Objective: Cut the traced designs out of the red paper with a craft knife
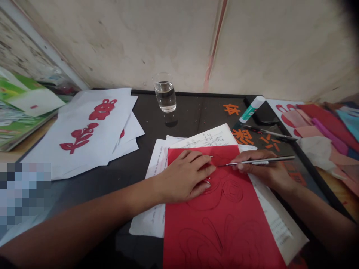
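Observation:
A red sheet of paper (193,220) with dark line drawings of butterfly-like shapes lies on a small stack of printed pages. My left hand (186,175) rests flat on its upper part, fingers spread and pointing right, covering some of the drawing. From the right, my right hand (258,168) grips a slim silver pen-shaped craft knife (277,159) between thumb and fingers. The knife's narrow tip touches or hovers just over the red paper, close to the left fingertips; exact contact cannot be made out. Printed pages (280,228) show from under the red sheet.
A glass of water (165,93) stands at the table's back. White sheets with red paper cutouts (103,110) lie left, beside green books (25,108). To the right are a glue stick (249,109), a pen (270,133), a black phone-like object (262,112) and coloured papers (328,127).

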Tool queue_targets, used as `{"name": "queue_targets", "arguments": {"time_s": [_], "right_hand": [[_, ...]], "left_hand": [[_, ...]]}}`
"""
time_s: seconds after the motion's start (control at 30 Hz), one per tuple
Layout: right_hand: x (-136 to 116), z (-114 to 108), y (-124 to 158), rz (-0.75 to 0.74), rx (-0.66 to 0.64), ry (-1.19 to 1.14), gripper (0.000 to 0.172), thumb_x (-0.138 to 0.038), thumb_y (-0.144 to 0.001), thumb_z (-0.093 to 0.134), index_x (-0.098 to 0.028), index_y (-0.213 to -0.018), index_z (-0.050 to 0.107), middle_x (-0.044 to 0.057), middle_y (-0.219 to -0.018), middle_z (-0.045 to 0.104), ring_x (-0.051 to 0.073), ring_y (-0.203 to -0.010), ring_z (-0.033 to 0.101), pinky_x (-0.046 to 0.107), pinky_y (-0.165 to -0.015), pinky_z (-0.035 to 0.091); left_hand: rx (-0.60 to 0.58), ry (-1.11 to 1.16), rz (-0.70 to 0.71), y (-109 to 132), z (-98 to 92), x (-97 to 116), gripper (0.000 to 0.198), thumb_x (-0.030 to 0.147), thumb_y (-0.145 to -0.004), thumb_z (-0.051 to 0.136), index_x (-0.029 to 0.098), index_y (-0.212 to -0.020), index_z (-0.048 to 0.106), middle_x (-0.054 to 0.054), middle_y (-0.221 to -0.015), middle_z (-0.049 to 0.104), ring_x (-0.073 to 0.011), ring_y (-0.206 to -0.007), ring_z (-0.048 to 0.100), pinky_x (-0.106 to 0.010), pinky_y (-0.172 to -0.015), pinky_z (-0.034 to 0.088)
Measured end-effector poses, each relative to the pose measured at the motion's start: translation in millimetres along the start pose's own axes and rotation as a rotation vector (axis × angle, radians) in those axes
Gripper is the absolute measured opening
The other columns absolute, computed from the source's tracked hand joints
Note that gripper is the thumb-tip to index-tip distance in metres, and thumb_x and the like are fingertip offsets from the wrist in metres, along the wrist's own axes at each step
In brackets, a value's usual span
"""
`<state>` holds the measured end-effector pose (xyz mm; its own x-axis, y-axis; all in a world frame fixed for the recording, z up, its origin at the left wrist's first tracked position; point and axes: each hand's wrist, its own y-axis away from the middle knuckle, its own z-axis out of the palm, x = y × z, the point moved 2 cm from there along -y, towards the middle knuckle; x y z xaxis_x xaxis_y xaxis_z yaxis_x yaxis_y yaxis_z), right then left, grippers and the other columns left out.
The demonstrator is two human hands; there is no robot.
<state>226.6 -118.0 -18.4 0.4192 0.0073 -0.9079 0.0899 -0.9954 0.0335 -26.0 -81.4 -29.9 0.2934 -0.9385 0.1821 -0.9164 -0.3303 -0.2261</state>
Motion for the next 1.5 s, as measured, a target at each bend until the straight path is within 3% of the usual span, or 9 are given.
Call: {"name": "queue_targets", "arguments": {"time_s": [0.4, 0.67, 1.03, 1.3, 1.5], "right_hand": [[-2.5, 1.1, 1.1, -0.083, 0.044, 0.022, 0.008, -0.036, -0.074, 0.079, -0.03, -0.079, 0.078, 0.0, -0.079, 0.075, 0.019, -0.073, 0.068, 0.031, -0.067, 0.053], [-9.8, -2.8, -5.6, -0.123, -0.086, -0.005, 0.008, -0.036, -0.076, 0.078, -0.029, -0.079, 0.079, 0.002, -0.081, 0.076, 0.02, -0.076, 0.069, 0.032, -0.07, 0.055], [-3.3, -8.2, -9.1, -0.041, -0.05, -0.066, 0.012, -0.038, -0.072, 0.079, -0.027, -0.077, 0.079, 0.003, -0.077, 0.075, 0.018, -0.068, 0.066, 0.031, -0.063, 0.053], [-6.1, -7.9, -7.2, -0.181, -0.076, -0.016, 0.005, -0.033, -0.076, 0.077, -0.03, -0.079, 0.079, 0.002, -0.081, 0.076, 0.019, -0.075, 0.068, 0.033, -0.071, 0.054], [-3.2, -11.3, -8.9, -0.163, -0.101, -0.049, 0.008, -0.027, -0.077, 0.076, -0.028, -0.084, 0.08, 0.001, -0.08, 0.075, 0.017, -0.074, 0.068, 0.028, -0.069, 0.052]], "left_hand": [[-0.011, -0.003, -0.01, -1.1, -0.6, 0.9, 0.044, 0.04, -0.097, 0.042, 0.019, -0.136, 0.047, -0.012, -0.136, 0.051, -0.0307, -0.12, 0.044, -0.048, -0.098, 0.041], [-0.06, -0.006, -0.031, -2.2, -1.0, 1.9, 0.045, 0.039, -0.096, 0.044, 0.021, -0.137, 0.046, -0.012, -0.14, 0.046, -0.0314, -0.121, 0.044, -0.049, -0.098, 0.039], [-0.037, -0.007, -0.021, -2.1, 0.2, 0.8, 0.044, 0.04, -0.096, 0.042, 0.021, -0.136, 0.048, -0.012, -0.139, 0.047, -0.0307, -0.12, 0.043, -0.048, -0.098, 0.039], [-0.087, -0.001, -0.038, -3.9, -1.4, 3.0, 0.048, 0.038, -0.096, 0.042, 0.025, -0.143, 0.042, -0.011, -0.142, 0.043, -0.0311, -0.121, 0.041, -0.05, -0.099, 0.038], [-0.097, 0.005, -0.041, -4.6, -2.2, 3.1, 0.047, 0.038, -0.097, 0.04, 0.025, -0.141, 0.045, -0.011, -0.143, 0.042, -0.031, -0.12, 0.041, -0.051, -0.099, 0.037]]}}
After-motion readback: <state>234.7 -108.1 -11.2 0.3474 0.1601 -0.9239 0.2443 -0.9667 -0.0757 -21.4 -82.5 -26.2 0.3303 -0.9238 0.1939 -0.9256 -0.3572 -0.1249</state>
